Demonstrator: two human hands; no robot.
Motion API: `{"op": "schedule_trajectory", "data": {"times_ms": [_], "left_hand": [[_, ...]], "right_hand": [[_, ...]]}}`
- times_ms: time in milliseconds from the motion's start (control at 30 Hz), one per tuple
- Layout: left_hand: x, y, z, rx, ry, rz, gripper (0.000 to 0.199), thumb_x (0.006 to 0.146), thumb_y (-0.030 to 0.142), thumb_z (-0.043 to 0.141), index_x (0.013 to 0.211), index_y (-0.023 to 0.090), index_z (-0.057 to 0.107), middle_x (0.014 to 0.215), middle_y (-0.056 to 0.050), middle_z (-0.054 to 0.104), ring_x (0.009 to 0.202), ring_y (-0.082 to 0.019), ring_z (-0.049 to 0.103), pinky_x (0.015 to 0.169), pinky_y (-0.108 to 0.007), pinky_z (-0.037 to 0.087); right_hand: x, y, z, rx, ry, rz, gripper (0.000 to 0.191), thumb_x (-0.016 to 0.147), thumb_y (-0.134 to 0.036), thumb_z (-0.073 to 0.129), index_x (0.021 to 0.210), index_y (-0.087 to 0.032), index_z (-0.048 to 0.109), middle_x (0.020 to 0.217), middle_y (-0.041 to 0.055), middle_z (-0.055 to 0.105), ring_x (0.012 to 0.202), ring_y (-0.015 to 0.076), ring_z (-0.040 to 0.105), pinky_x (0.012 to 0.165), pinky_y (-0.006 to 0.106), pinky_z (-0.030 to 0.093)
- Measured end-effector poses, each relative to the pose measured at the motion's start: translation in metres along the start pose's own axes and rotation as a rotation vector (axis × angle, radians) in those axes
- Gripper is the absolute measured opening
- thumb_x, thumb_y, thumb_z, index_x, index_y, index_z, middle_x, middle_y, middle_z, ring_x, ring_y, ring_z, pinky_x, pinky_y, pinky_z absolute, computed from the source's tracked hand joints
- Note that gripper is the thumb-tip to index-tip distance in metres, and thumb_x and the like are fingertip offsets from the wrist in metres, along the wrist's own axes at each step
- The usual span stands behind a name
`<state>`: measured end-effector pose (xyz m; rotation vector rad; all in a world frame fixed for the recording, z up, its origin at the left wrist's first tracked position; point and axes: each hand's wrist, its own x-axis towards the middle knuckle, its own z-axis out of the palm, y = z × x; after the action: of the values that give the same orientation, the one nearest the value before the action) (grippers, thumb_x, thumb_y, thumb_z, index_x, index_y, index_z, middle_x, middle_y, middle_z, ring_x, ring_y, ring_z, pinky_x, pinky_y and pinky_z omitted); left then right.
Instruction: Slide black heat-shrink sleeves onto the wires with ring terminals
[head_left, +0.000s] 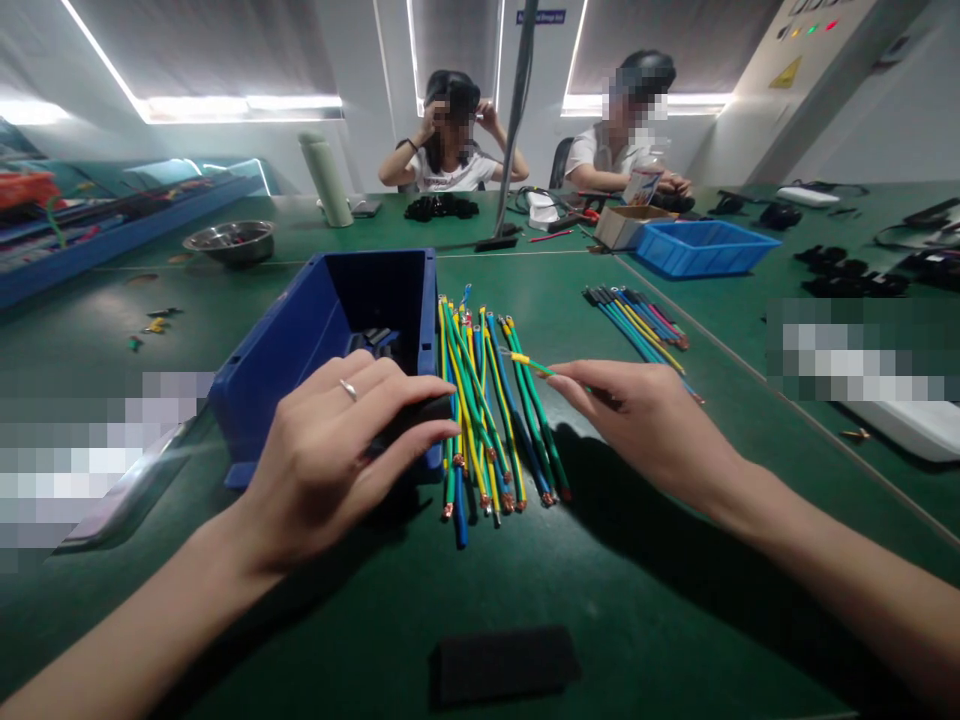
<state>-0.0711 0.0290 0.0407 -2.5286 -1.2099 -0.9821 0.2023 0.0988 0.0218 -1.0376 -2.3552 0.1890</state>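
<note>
My left hand [330, 430], with a ring on one finger, is closed around a short black tube-like piece [433, 408] just in front of the blue bin [262, 340]. My right hand [652, 420] pinches a thin green wire [541, 368] between thumb and finger. That wire has a yellow end section [519, 358] and a metal tip pointing left. Beneath and between my hands lies a bunch of cut wires [480, 410] in green, yellow and blue, with bare copper at their near ends. More black pieces [379, 340] lie inside the bin.
A second group of wires [637, 325] lies at the right. Nearer me is a black block [506, 665]. Farther back stand a metal bowl [232, 243], a green bottle [326, 180], a blue tray [701, 248] and a lamp pole [514, 130]. Two people sit across the table.
</note>
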Motion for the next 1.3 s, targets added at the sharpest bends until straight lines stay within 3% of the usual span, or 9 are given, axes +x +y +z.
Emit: {"op": "schedule_trajectory", "data": {"times_ms": [200,300,633,1000,1300], "left_hand": [[-0.001,0.001,0.002,0.031,-0.018,0.029,0.021,0.091,0.022,0.066,0.112,0.015,0.063,0.086,-0.003,0.064,0.076,-0.017,0.052,0.07,-0.031,0.039],[0.0,0.001,0.0,0.012,-0.038,0.061,0.021,0.092,0.021,0.065,0.111,0.013,0.063,0.088,-0.004,0.066,0.076,-0.017,0.052,0.069,-0.031,0.04],[-0.001,0.003,0.01,0.016,-0.053,0.129,0.021,0.092,0.024,0.065,0.11,0.013,0.064,0.081,-0.003,0.066,0.072,-0.017,0.053,0.065,-0.032,0.035],[-0.003,0.009,0.009,0.06,0.061,0.114,0.022,0.092,0.02,0.065,0.113,0.013,0.062,0.084,-0.005,0.068,0.071,-0.016,0.054,0.065,-0.032,0.04],[-0.002,0.006,0.012,0.056,0.039,0.184,0.023,0.09,0.02,0.067,0.111,0.012,0.063,0.08,-0.004,0.066,0.069,-0.016,0.053,0.064,-0.031,0.041]], "right_hand": [[-0.011,-0.017,0.006,-0.162,0.125,-0.314,0.025,0.099,-0.026,0.051,0.102,-0.013,0.072,0.067,0.002,0.059,0.058,0.0119,0.051,0.054,0.026,0.038],[-0.013,-0.021,0.007,-0.172,0.155,-0.39,0.026,0.099,-0.024,0.051,0.101,-0.01,0.073,0.063,0.0007,0.056,0.053,0.0111,0.046,0.05,0.028,0.034],[-0.015,-0.021,0.007,-0.195,0.179,-0.452,0.024,0.099,-0.022,0.052,0.104,-0.01,0.071,0.06,-0.0014,0.054,0.051,0.0103,0.043,0.047,0.028,0.03],[-0.015,-0.023,0.002,-0.19,0.178,-0.4,0.023,0.099,-0.024,0.05,0.104,-0.016,0.071,0.058,-0.002,0.056,0.047,0.0083,0.044,0.046,0.027,0.031],[-0.016,-0.023,0.005,-0.212,0.17,-0.44,0.024,0.098,-0.022,0.051,0.101,-0.011,0.072,0.059,-0.0016,0.054,0.047,0.0087,0.043,0.046,0.028,0.03]]}}
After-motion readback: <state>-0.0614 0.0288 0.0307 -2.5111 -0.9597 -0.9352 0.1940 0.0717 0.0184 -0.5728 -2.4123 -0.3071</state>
